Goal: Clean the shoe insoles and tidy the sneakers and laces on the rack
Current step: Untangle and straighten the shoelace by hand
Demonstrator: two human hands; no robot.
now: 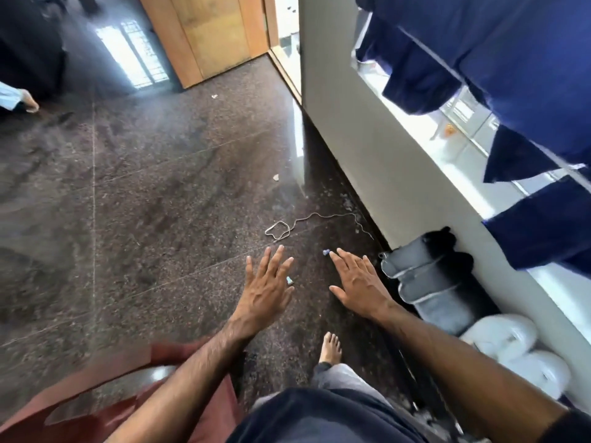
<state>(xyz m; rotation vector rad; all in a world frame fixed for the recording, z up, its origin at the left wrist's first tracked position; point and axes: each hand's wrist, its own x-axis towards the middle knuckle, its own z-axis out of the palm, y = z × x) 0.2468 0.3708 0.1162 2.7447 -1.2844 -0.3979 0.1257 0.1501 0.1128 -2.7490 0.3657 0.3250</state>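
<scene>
A thin pale lace (289,226) lies loose and curled on the dark granite floor, ahead of both hands. My left hand (266,287) is stretched out above the floor with fingers spread, holding nothing. My right hand (359,284) is also flat and empty, just left of a grey and black sneaker (425,276) that stands against the white wall. A white sneaker (511,350) sits nearer to me along the same wall. Two small blue scraps (326,251) lie by my fingertips. No insole or rack is visible.
A red plastic chair (105,391) is at lower left beside my legs and bare foot (331,346). Dark blue cloths (499,59) hang over the white ledge (425,148) on the right. A wooden door (211,36) stands ahead. Another person's hand (30,102) shows at far left.
</scene>
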